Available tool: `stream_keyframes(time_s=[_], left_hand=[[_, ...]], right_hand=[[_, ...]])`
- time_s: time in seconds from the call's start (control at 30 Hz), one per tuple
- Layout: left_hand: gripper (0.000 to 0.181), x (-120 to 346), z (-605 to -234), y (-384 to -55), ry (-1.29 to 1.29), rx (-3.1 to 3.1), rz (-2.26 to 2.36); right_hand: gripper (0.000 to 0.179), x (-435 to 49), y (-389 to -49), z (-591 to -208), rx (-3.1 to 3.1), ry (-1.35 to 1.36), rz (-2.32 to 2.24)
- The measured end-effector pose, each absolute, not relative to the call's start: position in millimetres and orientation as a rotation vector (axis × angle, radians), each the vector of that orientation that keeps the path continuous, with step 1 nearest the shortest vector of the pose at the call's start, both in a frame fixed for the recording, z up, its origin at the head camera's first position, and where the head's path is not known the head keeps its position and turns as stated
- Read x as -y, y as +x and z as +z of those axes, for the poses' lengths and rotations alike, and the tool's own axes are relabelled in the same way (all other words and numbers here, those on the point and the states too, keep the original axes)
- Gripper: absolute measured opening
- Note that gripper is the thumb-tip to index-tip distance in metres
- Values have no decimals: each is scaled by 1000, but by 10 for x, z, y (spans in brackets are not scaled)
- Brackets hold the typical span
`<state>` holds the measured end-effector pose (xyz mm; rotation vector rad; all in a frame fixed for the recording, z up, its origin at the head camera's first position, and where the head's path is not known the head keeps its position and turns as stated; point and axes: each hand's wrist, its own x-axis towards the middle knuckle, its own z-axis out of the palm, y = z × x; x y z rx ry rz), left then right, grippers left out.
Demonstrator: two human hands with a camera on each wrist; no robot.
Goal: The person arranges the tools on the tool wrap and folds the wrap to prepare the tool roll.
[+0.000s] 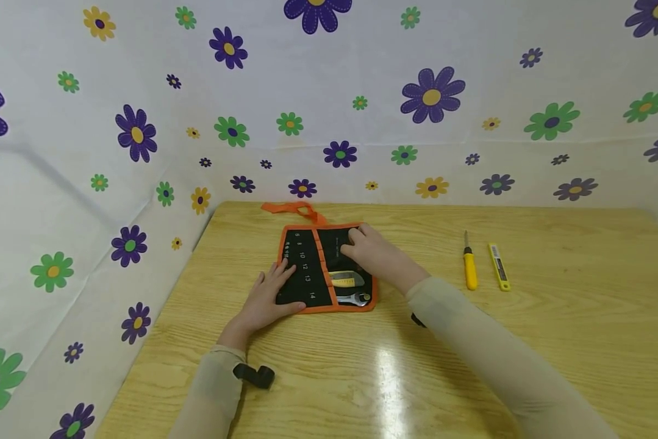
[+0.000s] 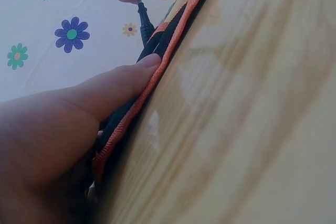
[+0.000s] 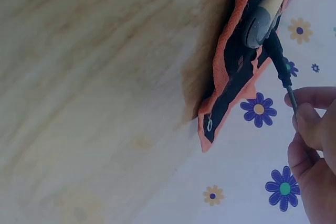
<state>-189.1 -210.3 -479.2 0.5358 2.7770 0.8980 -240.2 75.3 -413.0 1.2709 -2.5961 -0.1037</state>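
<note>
A black tool pouch with orange edging (image 1: 320,295) lies unfolded on the table, white numbers printed on its left flap. My left hand (image 1: 268,299) rests on that flap, fingers spread, with the thumb along the near edge. Above the right half, my right hand (image 1: 380,253) pinches the thin metal shaft of a black-handled screwdriver (image 3: 278,59). Its handle points down at the pouch pockets; how deep it sits is hidden. In the pockets are a yellow-and-grey utility knife (image 1: 346,278) and a silver wrench (image 1: 355,299).
To the right on the wooden table (image 1: 570,317) lie a yellow-handled screwdriver (image 1: 470,268) and a slim yellow item with a label (image 1: 499,267). An orange strap (image 1: 290,208) trails behind the pouch. A flowered cloth (image 1: 383,73) hangs at the back and left.
</note>
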Motion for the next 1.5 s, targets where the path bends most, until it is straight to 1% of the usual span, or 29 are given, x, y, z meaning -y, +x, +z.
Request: stream_keyframes(time_s=[0.17,0.27,0.57,0.67,0.83,0.93,1.13,1.4,1.5], left_hand=[[89,2119,-4786,-1893,534,-2777,914],[89,2126,-4789,-1896,538,-2781,913],[90,2139,-4813,-1900,534,-2776,910],[91,2141,-4821,-1902,534,-2774,916],[90,2141,-4833,-1909,531,-2782,900],[90,2140,-4827,-1905,532,-2782,897],[89,2126,-4806,-1893,533,-2776,902],[89,2113,-4794,-1888,537,-2772,899],[89,2109,-4790,-1891,538,-2772,904]], right_hand=[[34,-767,-2436,-4158,2850,1136,303],[37,-796,-2482,-4211,2901,1057,517],[19,-881,-2565,-4360,2850,1045,837],[17,-896,-2579,-4387,2888,1029,877],[18,-894,-2601,-4402,2941,1055,864],[20,-872,-2604,-4396,2969,1111,790],[17,-808,-2587,-4436,3004,1128,590],[12,-807,-2589,-4409,3011,1156,664],[13,-811,-2593,-4377,2965,1160,723]])
